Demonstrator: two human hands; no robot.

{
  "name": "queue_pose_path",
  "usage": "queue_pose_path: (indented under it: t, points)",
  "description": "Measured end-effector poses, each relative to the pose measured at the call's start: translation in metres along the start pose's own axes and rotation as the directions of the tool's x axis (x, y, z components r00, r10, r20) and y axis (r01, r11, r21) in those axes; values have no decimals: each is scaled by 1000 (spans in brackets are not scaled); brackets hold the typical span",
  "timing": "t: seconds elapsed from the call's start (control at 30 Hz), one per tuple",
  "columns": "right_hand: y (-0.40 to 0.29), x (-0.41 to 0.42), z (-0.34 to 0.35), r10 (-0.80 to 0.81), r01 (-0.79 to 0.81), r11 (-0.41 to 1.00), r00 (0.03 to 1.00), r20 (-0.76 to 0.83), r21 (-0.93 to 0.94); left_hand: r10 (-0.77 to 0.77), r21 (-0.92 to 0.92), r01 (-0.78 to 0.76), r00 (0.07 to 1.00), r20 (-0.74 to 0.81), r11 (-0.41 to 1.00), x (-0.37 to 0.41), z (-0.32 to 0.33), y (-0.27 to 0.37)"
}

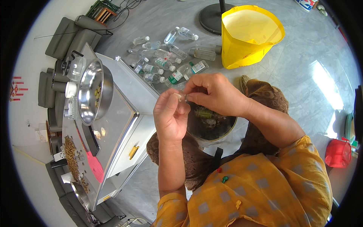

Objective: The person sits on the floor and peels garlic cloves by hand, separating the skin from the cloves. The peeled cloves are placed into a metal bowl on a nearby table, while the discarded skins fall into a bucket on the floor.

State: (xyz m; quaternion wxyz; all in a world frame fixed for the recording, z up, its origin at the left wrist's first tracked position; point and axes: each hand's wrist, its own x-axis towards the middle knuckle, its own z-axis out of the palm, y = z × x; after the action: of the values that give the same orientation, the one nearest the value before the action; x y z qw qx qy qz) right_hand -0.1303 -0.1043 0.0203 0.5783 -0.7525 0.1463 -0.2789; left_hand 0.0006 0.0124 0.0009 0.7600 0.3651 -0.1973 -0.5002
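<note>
My left hand (171, 116) holds a small pale piece (178, 96) between thumb and fingers; it looks like a garlic clove, though the fingers partly cover it. Close against it, the thumb and forefinger of my right hand (217, 92) pinch at its edge, where a thin bit shows. Below both hands, between my knees, stands a round dark bin (195, 129) with papery scraps and a green wrapper (204, 113) in it. On the table to the left, a steel bowl (107, 93) contains several yellow-green pieces (97, 95).
The table (117, 124) also bears pale scraps (99, 132), a black phone (90, 140), a pink fly swatter (95, 166), a brown granular heap (71, 157) and a glass kettle (76, 66). Several plastic bottles (163, 62) lie on the floor near a yellow bag (241, 54).
</note>
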Motion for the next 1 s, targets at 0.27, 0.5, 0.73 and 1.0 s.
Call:
queue_pose_path:
  t: [0.27,0.5,0.73,1.0]
  points:
    - [2,0,4,-318,296,933,944,-87,-205,10,-16,-11,998,-61,1000,-1,5,-1]
    - [0,-2,6,-313,290,928,947,-69,-232,27,-16,-28,997,-75,999,-2,5,-5]
    - [1,-4,9,-301,265,922,949,-91,-281,29,28,-28,999,-34,999,-1,2,-9]
    - [-1,-3,6,-247,218,948,963,-107,-232,-9,30,10,999,-31,999,-1,5,-8]
